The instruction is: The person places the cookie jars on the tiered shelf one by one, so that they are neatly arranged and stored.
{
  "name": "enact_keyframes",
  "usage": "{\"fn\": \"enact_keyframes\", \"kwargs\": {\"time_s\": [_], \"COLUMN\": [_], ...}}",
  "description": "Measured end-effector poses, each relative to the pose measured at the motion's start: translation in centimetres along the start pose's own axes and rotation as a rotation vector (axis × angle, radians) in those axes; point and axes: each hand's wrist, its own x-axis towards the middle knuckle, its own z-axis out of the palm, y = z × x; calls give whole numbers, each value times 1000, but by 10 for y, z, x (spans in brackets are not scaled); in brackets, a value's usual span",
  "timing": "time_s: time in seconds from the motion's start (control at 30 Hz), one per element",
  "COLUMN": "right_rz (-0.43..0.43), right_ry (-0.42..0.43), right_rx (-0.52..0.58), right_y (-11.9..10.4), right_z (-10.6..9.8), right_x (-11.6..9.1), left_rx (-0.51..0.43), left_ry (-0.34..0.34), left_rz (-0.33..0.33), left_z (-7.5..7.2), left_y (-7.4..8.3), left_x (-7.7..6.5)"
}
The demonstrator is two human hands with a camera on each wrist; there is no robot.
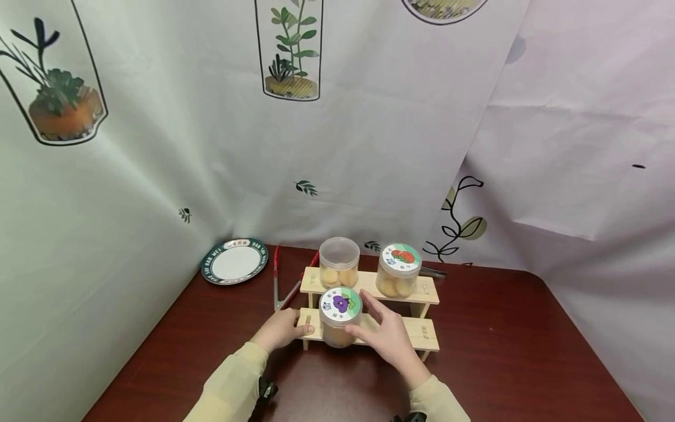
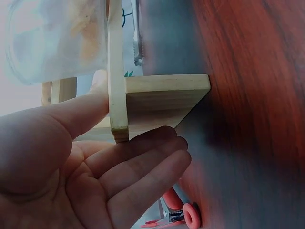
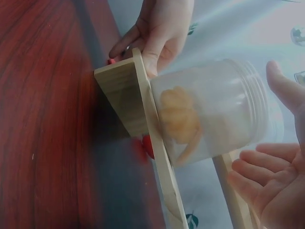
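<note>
A clear jar point(image 1: 340, 305) of yellowish cookies stands on the lower board of a two-step wooden shelf point(image 1: 413, 330); its lid shows a purple flower. My left hand point(image 1: 280, 329) grips that board's left end, thumb on top near the jar and fingers along the end support point(image 2: 164, 100). To the right of the jar is my right hand point(image 1: 387, 337), thumb and fingers spread around its side. In the right wrist view a gap shows between these fingers and the jar point(image 3: 209, 114), and nothing is held.
On the upper step stand a jar without a printed lid point(image 1: 339, 261) and another with a tomato-pictured lid point(image 1: 399, 261), both holding cookies. A green-rimmed plate point(image 1: 208, 271) lies back left. Beside the shelf lies a V-shaped red-and-silver tool point(image 1: 276, 287). A dark metal tool point(image 1: 433, 272) pokes out behind.
</note>
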Motion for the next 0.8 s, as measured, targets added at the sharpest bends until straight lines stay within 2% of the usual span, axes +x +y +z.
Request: {"fn": "enact_keyframes", "kwargs": {"time_s": [0.2,0.5,0.63,0.8], "right_rz": [26,52,70,37], "right_ry": [12,72,80,116], "right_rx": [-18,-26,-5,-30], "right_y": [3,8,11,14], "right_z": [-5,-22,-29,-40], "right_x": [-6,-12,-14,-20], "left_rx": [29,13,-4,4], "left_ry": [28,179,226,266], "left_rz": [21,83,61,23], "left_z": [3,9,7,1], "left_y": [-3,-6,-8,-6], "left_x": [-3,-8,-10,-14]}}
